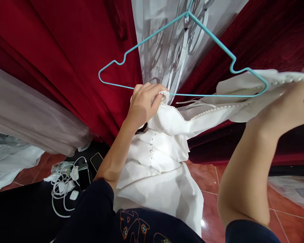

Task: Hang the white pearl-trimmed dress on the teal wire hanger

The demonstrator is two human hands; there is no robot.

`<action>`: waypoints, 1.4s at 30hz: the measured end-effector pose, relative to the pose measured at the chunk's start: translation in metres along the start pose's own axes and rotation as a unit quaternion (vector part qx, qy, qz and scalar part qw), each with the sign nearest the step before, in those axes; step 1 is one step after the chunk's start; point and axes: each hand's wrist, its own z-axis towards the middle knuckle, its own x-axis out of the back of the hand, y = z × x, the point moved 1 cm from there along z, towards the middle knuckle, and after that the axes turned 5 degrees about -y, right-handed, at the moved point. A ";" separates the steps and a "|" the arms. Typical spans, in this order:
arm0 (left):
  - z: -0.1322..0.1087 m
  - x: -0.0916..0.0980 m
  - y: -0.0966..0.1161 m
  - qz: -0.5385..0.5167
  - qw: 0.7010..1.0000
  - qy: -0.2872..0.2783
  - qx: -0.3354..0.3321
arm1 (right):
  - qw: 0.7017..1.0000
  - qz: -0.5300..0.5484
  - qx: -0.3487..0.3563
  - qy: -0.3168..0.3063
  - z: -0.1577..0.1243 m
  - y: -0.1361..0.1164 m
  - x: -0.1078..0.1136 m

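A white dress (167,145) with pearl-like trim along its neckline and a column of small round buttons hangs down in front of me. My left hand (147,101) is closed on its pearl-edged top, beside the lower bar of a turquoise hanger (207,32). At the right edge of the picture my right hand (297,99), partly cut off, grips the other end of the dress's beaded top, which is stretched out sideways. That side of the fabric lies around the hanger's right end. The hanger's left end is bare.
Red curtains (73,44) and a pale sheer cloth with white ornamental metalwork (179,57) stand behind. At lower left, white cables (59,189), a phone (84,177) and a small white case (74,195) rest on a black surface. Reddish tiles (210,209) cover the floor.
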 end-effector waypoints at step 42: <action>-0.008 0.071 -0.147 -0.228 0.847 0.409 0.250 | 0.965 0.013 0.040 -0.258 -0.108 -0.102 -0.082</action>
